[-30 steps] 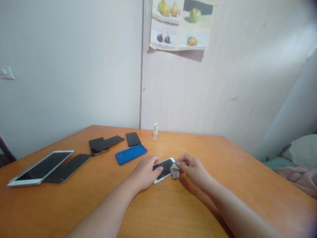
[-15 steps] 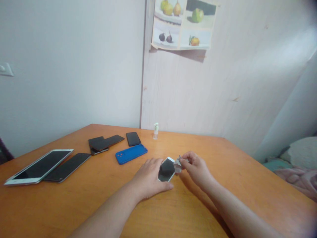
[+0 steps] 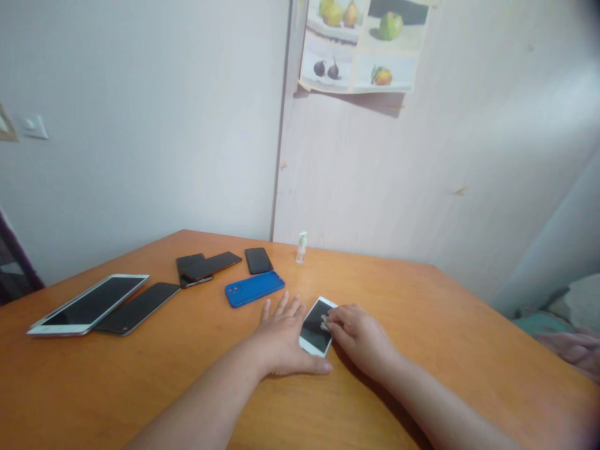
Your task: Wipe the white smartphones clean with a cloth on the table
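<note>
Before you, a smooth wood-look table (image 3: pixel 398 306) with a soft sheen bears a white phone (image 3: pixel 313 329) with a glossy, glass-like screen, a blue case (image 3: pixel 255 289) in matt-looking plastic, and a clear plastic pump bottle (image 3: pixel 300 251); your crumpled scrap (image 3: pixel 324 322) could be paper or cloth.

To the left on the orange-brown surface (image 3: pixel 403 294) I see a white-framed tablet (image 3: pixel 94 305) with a dark slab (image 3: pixel 140 308) against its right edge. Farther off, one black phone (image 3: pixel 215 265) lies across another (image 3: pixel 186 261); right of them are a smaller dark phone (image 3: pixel 259 260), a blue case (image 3: pixel 255 288) and, near the wall (image 3: pixel 356 181), a pump bottle (image 3: pixel 301 250). A fruit poster (image 3: pixel 363 47) hangs above.
</note>
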### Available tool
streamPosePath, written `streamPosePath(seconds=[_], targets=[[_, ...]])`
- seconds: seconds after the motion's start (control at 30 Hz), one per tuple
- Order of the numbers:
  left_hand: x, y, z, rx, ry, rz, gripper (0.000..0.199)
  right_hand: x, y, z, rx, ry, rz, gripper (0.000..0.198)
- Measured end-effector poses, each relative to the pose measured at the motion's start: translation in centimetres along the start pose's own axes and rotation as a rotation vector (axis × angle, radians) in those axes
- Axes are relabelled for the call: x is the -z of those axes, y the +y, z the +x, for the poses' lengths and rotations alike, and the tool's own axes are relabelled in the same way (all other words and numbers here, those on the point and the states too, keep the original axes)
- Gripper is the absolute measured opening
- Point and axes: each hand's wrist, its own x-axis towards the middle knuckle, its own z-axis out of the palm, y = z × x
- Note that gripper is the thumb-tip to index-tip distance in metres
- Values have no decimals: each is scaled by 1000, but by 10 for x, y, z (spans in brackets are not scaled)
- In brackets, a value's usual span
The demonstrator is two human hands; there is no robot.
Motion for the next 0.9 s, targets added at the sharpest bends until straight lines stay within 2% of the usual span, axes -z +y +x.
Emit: streamPosePath(seconds=[0.1,0.27,0.47,0.7,0.83,0.9], targets=[[1,3,-1,4,-28,41,127,9,-4,-5,66,-102,-87,18],[6,6,-4,26,-100,146,129,26,-14,-15,81,-291,-157,44],[8,5,-3,43,-135,197,129,40,-38,-24,140,-547,-77,46],[7,5,-2,48,-133,190,137,40,-19,-18,-43,-455,-181,55],[7,3,-1,42,-127,180,132,40,-30,-22,71,-574,-107,49],[7,3,-1,39,-128,177,131,38,-33,-22,82,-583,-99,49]])
